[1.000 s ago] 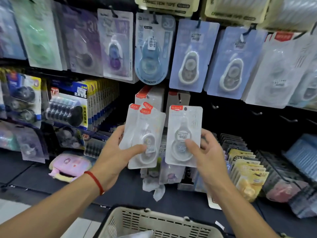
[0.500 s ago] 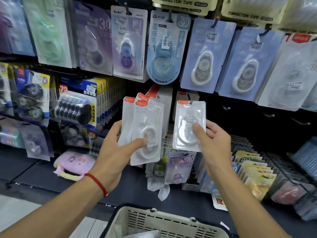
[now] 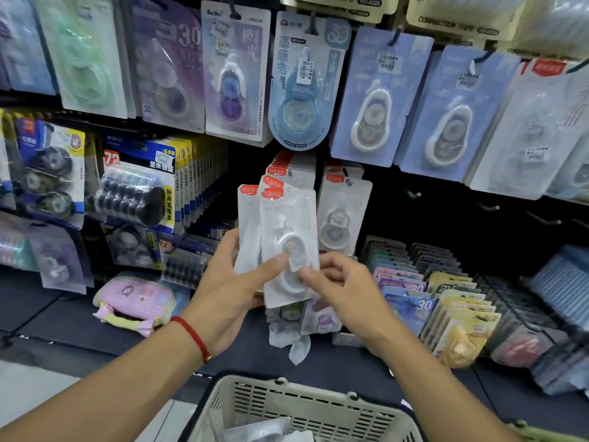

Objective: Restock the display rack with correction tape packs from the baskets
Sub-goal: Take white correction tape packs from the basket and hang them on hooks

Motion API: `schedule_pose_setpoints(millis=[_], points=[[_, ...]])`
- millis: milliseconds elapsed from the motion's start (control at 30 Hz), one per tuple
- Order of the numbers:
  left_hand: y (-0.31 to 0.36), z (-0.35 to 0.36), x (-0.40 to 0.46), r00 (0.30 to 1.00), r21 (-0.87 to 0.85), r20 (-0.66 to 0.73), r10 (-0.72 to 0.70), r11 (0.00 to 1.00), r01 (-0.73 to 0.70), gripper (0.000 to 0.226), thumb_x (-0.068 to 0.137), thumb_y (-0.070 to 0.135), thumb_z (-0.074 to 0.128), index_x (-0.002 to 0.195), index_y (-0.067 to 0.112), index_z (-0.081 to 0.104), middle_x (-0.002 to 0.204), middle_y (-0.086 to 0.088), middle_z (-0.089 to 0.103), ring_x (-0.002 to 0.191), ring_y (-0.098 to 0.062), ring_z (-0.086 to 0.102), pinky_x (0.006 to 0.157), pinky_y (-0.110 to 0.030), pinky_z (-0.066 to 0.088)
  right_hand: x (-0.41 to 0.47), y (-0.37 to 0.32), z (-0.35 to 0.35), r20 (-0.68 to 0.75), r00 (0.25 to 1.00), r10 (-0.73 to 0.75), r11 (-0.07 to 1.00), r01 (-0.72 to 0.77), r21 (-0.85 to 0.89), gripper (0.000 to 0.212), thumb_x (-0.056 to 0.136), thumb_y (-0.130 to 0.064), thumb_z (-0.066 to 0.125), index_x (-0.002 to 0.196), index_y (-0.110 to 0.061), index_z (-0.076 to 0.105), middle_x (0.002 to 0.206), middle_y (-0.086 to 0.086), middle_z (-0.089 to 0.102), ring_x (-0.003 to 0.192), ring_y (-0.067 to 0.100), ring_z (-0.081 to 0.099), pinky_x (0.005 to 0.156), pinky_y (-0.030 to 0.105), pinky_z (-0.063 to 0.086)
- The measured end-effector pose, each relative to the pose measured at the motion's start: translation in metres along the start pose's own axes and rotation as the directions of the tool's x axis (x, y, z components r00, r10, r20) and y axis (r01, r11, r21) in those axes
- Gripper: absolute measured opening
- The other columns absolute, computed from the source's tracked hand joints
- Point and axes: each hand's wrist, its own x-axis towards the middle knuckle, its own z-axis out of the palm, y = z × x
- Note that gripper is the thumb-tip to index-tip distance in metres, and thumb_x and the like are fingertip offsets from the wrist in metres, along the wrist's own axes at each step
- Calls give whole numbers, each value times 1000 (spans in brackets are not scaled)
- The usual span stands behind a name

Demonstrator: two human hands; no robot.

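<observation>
My left hand (image 3: 228, 291) grips a fan of white correction tape packs (image 3: 287, 237) with red top tabs, thumb pressed on the front one. My right hand (image 3: 344, 291) has come up against the same bundle, and its thumb and curled fingers pinch the lower right edge of the front pack. Just behind, one more of these packs (image 3: 345, 212) hangs on the display rack in front of a row of the same kind (image 3: 288, 169). The beige basket (image 3: 306, 395) sits below my arms with a clear pack (image 3: 255, 432) inside.
Bare rack hooks (image 3: 414, 194) stick out to the right of the hung pack. Blue and purple tape cards (image 3: 381, 97) hang above. Upright card bins (image 3: 446, 304) fill the shelf at right, and a pink pouch (image 3: 134, 301) lies at left.
My right hand lifted its single pack to the rack, left it hanging there, and came back down to the bundle in my left hand. The view tilted up slightly.
</observation>
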Motion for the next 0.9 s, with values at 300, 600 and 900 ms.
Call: schedule_pose_setpoints(millis=[300, 600, 900], points=[[5, -11, 5, 997, -21, -77, -7, 1000, 6, 59, 73, 27, 82, 128, 25, 61, 123, -5, 75, 104, -32, 77, 80, -63, 63, 3, 9, -19, -408, 913, 19, 994, 26, 104, 27, 102, -45, 63, 111, -21, 55, 95, -1, 79, 52, 26, 66, 51, 27, 53], [7, -8, 2, 997, 8, -77, -2, 1000, 2, 56, 78, 23, 80, 131, 23, 60, 122, -6, 76, 106, -34, 76, 82, -65, 62, 5, 4, -22, -437, 900, -2, 972, 105, 211, 33, 97, -43, 72, 111, -16, 62, 91, 2, 80, 58, 29, 71, 53, 30, 57], [-2, -1, -2, 1000, 10, 21, -18, 1000, 18, 55, 81, 26, 81, 132, 24, 59, 126, -6, 74, 108, -34, 76, 80, -59, 64, -1, 6, -7, -233, 957, -172, 945, 93, -314, 15, 97, -42, 69, 111, -39, 67, 120, -16, 60, 109, -4, 59, 90, 23, 52]])
